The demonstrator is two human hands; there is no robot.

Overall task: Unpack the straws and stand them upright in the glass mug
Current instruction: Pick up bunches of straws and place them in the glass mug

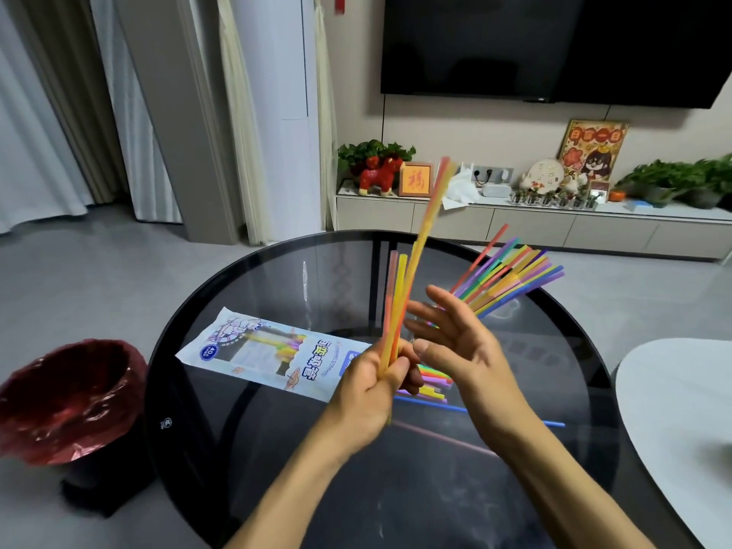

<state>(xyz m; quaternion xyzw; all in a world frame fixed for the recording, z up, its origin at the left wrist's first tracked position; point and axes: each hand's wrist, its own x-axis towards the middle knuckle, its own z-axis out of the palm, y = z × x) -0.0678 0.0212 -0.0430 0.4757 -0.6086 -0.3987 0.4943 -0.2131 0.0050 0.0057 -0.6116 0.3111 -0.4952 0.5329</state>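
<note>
Above the round glass table (245, 449), our left hand (368, 394) grips thin orange-yellow straws (400, 295), our right hand (455, 342) spread wide, a rainbow fan of straws (511, 279) behind it.

The left hand (370, 384) held a few yellow and orange straws (400, 307) upright above the round glass bench (253, 429). The right hand (461, 344) spread open beside them, before a fanned bunch (511, 277). The wrapper (269, 350) and loose straws (431, 384) lay on the bench.
</note>
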